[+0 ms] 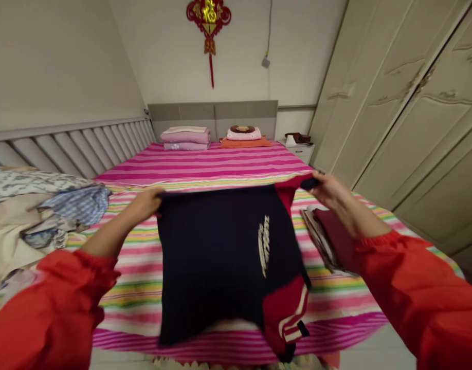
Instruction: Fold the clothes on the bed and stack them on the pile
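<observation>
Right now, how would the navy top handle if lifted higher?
The navy top looks floppy: it hangs limp below the left hand and right hand. It is probably light, since those two hands alone seem to hold it up by its top edge.

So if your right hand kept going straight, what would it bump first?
Probably the navy and red top, which the right hand already holds at its top corner; depth is hard to judge here.
</observation>
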The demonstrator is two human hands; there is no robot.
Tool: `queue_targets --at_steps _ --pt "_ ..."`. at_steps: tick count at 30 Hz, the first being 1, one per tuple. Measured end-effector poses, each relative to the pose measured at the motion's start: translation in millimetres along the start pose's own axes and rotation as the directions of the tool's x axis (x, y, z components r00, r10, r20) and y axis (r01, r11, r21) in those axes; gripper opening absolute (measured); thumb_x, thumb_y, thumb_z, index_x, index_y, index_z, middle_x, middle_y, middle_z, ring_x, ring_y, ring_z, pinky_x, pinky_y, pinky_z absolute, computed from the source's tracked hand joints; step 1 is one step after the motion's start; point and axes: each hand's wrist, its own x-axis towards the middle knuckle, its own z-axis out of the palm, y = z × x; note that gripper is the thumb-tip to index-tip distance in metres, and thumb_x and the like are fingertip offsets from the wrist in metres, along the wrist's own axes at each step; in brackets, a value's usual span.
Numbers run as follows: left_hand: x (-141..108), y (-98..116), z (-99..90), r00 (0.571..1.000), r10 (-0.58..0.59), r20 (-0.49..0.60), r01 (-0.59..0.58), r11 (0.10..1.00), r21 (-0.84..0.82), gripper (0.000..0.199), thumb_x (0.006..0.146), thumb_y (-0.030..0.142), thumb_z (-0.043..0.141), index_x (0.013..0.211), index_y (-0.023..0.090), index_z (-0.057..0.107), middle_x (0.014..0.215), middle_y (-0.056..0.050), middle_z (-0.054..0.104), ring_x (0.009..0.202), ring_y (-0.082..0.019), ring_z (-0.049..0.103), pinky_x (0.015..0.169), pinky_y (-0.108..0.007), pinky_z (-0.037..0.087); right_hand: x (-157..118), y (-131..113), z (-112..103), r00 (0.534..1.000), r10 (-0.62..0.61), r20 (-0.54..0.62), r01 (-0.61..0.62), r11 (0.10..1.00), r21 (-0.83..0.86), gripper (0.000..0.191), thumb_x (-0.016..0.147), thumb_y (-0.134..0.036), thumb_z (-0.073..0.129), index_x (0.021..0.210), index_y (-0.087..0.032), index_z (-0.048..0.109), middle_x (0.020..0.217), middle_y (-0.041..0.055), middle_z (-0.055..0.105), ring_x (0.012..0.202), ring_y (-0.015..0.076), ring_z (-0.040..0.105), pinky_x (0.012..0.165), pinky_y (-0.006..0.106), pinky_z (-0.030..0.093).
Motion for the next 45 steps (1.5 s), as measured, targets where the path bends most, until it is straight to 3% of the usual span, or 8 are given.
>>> queue_targets --at_steps 5,9,18,23,31,37,42,45 --pt "25.3 73.1 -74.2 0.740 0.224 -0.635 -0.222 0.971 0.084 0.048 0.086 0.020 0.033 0.121 -0.003 0.056 0.114 0.002 0.064 0.111 -0.017 0.056 0.091 -0.033 0.043 74.3 -67.7 53.0 0.908 -0.399 0.129 0.367 0.904 0.219 0.010 0.089 -0.010 0.049 0.083 -0.010 0.057 0.067 -0.0044 0.071 0.078 0.0085 0.070 0.079 0.032 0.051" --pt "4.9 83.4 -79.6 0.572 0.401 -0.716 -0.337 0.910 0.241 0.040 0.088 0.016 0.035 0.120 0.007 0.058 0.120 0.005 0.063 0.116 -0.013 0.054 0.099 -0.037 0.038 68.3 -76.1 45.0 0.880 -0.462 0.106 0.409 0.853 0.325 0.010 0.086 -0.010 0.051 0.088 -0.009 0.060 0.075 -0.0016 0.074 0.080 0.0112 0.071 0.080 0.035 0.050" --pt "-63.3 -119.4 116.7 0.933 0.272 -0.235 -0.268 0.962 0.049 0.061 0.058 0.011 0.040 0.114 0.016 0.064 0.125 -0.009 0.066 0.121 -0.024 0.058 0.109 -0.046 0.043 -73.4 130.4 -69.9 0.957 0.239 -0.165 -0.257 0.961 -0.101 0.026 0.063 -0.037 0.079 0.077 -0.020 0.065 0.065 0.0007 0.071 0.069 0.0215 0.070 0.060 0.031 0.057" --pt "-114.2 -197.7 181.9 0.967 0.241 -0.083 -0.235 0.969 0.073 0.060 0.063 0.012 0.043 0.119 0.017 0.064 0.131 -0.012 0.062 0.127 -0.028 0.055 0.109 -0.049 0.043 -156.1 193.5 -113.0 0.874 0.418 -0.250 -0.464 0.869 -0.171 0.042 0.052 -0.052 0.083 0.070 -0.021 0.060 0.058 -0.0001 0.067 0.053 0.0194 0.064 0.051 0.032 0.055" --pt "-152.8 -236.1 166.1 0.959 0.258 -0.117 -0.218 0.936 0.277 0.067 0.066 0.007 0.044 0.127 0.030 0.062 0.139 -0.004 0.058 0.132 -0.028 0.050 0.108 -0.047 0.045 -211.4 188.4 -136.7 0.847 0.503 -0.170 -0.523 0.737 -0.428 0.052 0.055 -0.072 0.071 0.057 -0.022 0.055 0.042 0.0001 0.057 0.038 0.0138 0.050 0.041 0.026 0.038" --pt "-162.1 -273.9 181.1 0.990 0.048 -0.135 0.007 0.926 0.377 0.071 0.053 0.014 0.043 0.110 0.047 0.069 0.124 0.007 0.068 0.125 -0.036 0.055 0.092 -0.066 0.050 -224.6 175.3 -155.3 0.572 0.819 0.045 -0.588 0.448 -0.674 0.064 0.061 -0.085 0.052 0.049 -0.022 0.048 0.034 -0.0025 0.046 0.027 0.0097 0.036 0.035 0.022 0.023" --pt "-107.9 -208.8 187.6 0.975 0.183 -0.124 -0.171 0.980 0.106 0.055 0.069 0.022 0.043 0.117 0.030 0.069 0.131 -0.003 0.065 0.119 -0.031 0.061 0.101 -0.051 0.050 -135.8 150.7 -115.6 0.954 0.300 0.019 -0.200 0.680 -0.706 0.051 0.064 -0.072 0.063 0.056 -0.023 0.051 0.053 -0.0010 0.057 0.054 0.0160 0.054 0.056 0.028 0.043" --pt "-82.3 -139.8 217.8 0.966 0.239 -0.098 -0.240 0.971 0.003 0.043 0.086 0.030 0.041 0.120 0.022 0.066 0.131 -0.008 0.064 0.123 -0.024 0.058 0.105 -0.042 0.048 -83.7 172.2 -92.6 0.988 0.108 -0.112 -0.155 0.687 -0.710 0.046 0.055 -0.066 0.070 0.069 -0.023 0.060 0.073 0.0036 0.067 0.074 0.0235 0.062 0.070 0.034 0.048"
